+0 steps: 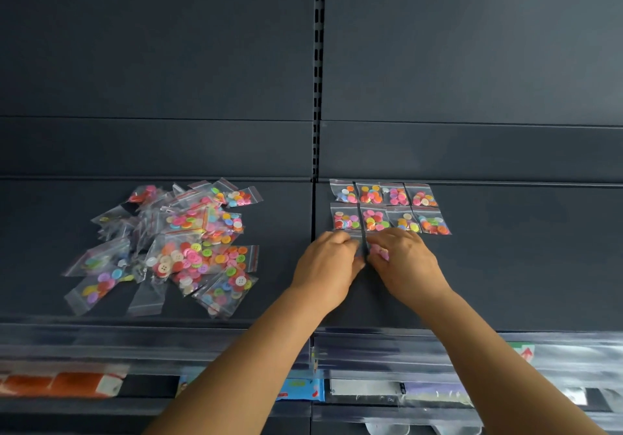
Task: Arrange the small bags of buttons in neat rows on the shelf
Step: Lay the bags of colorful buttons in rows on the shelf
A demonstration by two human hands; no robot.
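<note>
Messy heap of clear zip bags stuffed with colourful plastic buttons [168, 246], way left of the tidy grid of button bags [387, 207] on the dark grey metal shelf [522, 249]. Just in front of the grid: left hand [328, 267] and right hand [406, 262], fingers curled, pinching fresh bags [379, 252]. Best to butt edges flush under the columns, zip strips toward the back like the rest. Long axis front-to-back, probably — mostly hidden.

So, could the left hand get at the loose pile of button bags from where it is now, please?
Probably yes: the pile lies on the open shelf to the left of the left hand with nothing between them, though that hand is busy with a bag beside the right hand.
</note>
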